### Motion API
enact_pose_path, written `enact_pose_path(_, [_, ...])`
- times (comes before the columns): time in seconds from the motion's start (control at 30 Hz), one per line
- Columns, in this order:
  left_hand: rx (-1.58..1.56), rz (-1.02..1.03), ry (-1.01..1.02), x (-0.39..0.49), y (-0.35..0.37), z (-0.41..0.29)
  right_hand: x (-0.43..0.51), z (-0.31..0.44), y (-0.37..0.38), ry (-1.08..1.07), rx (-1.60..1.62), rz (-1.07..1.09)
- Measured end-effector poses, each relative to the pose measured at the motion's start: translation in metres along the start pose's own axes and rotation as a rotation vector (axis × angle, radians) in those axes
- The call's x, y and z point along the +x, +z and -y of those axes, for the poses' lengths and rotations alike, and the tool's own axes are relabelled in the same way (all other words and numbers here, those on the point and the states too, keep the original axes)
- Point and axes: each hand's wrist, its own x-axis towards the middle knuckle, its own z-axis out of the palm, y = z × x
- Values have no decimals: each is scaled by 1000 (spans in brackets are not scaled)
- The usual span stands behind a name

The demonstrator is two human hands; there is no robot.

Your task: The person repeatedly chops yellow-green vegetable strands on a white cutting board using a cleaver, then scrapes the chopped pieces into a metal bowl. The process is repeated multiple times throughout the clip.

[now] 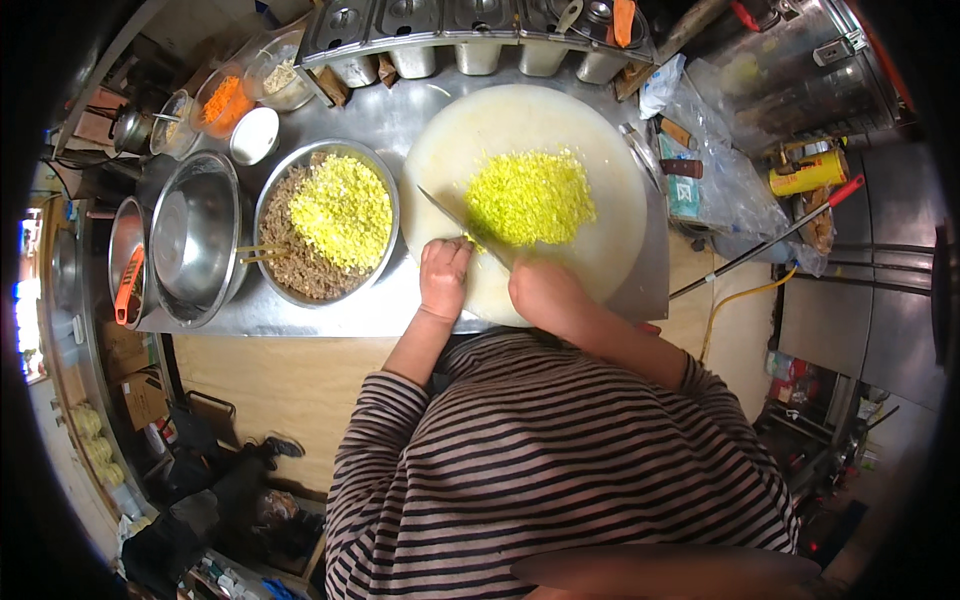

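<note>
A kitchen knife (459, 217) crosses the round white cutting board (442, 135), its handle end inside my closed right hand (546, 291), which is blurred. My left hand (444, 271) rests on the board beside the blade, fingers bent; whether they pin a piece of vegetable is hard to tell. Finely chopped yellow-green vegetable (529, 196) lies heaped just beyond the blade. Left of the board, a steel bowl (260, 225) holds brown minced filling (289, 214) topped with pale yellow chopped vegetable (341, 214). Chopsticks (259, 253) lean over that bowl's left rim.
Lidded steel food pans (478, 56) line the far edge. Further left stand a large steel bowl (196, 232), a smaller bowl with an orange-handled tool (129, 285), and a tub of shredded carrot (223, 101). A brown-handled knife (681, 168) and plastic bags (716, 161) lie at right.
</note>
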Motion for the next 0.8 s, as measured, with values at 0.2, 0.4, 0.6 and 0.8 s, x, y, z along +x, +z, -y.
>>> enact_pose_path(0.2, [-18, -4, -3, 8, 3, 0, 12, -3, -4, 7, 1, -107])
enact_pose_path(0.4, [-50, -40, -50, 8, 4, -1, -9, -3, -11, 33, -74, 38])
enact_pose_path(0.6, [-10, -32, -8, 8, 1, -3, -3, 3, -1, 69, -27, 72])
enact_pose_path(0.8, [42, 33, 6, 0, -5, -1, 7, 6, 4, 43, 27, -87])
